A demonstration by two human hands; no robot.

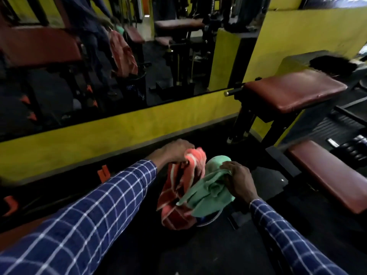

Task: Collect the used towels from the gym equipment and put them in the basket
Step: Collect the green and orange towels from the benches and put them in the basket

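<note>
My left hand (174, 150) grips the top of an orange-red towel with white stripes (176, 195), which hangs down in front of me. My right hand (238, 180) holds a bunched mint-green towel (208, 193) just to its right. Both towels hang over a dark basket on the floor; only a pale piece of its rim (211, 219) shows beneath them, the rest is hidden. The mirror on the wall reflects the striped towel above a black mesh basket.
A wall mirror (158, 56) sits above a yellow band of wall (119, 133). A maroon padded bench (294, 92) on a black frame stands to the right, with a second maroon pad (333, 173) nearer. Weight plates (353, 147) lie at far right. The floor is dark rubber.
</note>
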